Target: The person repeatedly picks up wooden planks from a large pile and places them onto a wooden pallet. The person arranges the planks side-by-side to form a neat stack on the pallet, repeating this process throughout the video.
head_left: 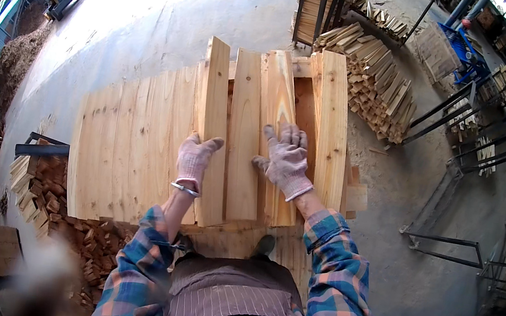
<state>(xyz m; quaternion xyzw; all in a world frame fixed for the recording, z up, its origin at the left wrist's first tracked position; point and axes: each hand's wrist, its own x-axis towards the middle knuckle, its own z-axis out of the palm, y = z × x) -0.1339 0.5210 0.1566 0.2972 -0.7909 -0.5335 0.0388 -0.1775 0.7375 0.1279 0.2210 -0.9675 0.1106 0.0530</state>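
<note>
Planks (pixel 134 145) lie side by side in a broad layer, long axes running roughly from 12 to 6 o'clock. One raised plank (pixel 216 91) tilts slightly toward 11; the left hand (pixel 193 160) is nearer, touching it, with most of its length reaching away toward 12. At 3 o'clock from that hand, a streaked plank (pixel 280 95) runs beneath the right hand (pixel 287 162). Right fingers (pixel 286 134) are spread over its face; whether the left fingers pinch the raised plank's edge, I cannot tell.
</note>
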